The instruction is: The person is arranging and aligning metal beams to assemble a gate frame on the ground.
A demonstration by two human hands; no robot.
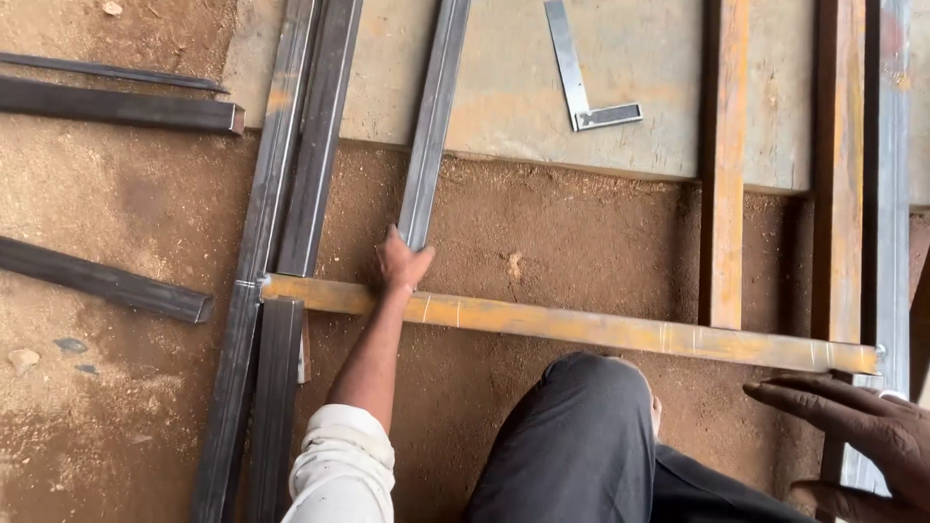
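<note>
Far left, on the reddish dirt ground (116, 213): three dark steel bars (116, 108) lying roughly crosswise, well apart from either hand.

Left of centre: a pair of long dark square tubes (291, 174) running near-to-far, side by side, their far ends resting on a grey concrete slab (504, 87).

Centre: a rusty yellow square tube (581, 329) laid crosswise, its left end butted against the dark pair, its right end reaching a grey tube at the right. A single grey steel tube (431, 126) runs from the slab down to meet it.

Left hand (400, 266) — arm in a rolled white sleeve (339, 465) — rests at that junction: fingers spread and bent, fingertips on the near end of the grey tube, palm over the yellow tube's far edge. It presses rather than wraps; nothing is enclosed.

Far centre: a steel try square (581, 82) flat on the slab.

Near centre: a knee in dark trousers (581, 436).

Right: two rusty upright tubes (725, 165), then a grey tube (889, 194).

Right hand (862, 436) — at the near right edge, fingers extended and loosely apart, just near of the yellow tube's right end, not touching it; whether it touches the grey tube beside it cannot be told.
</note>
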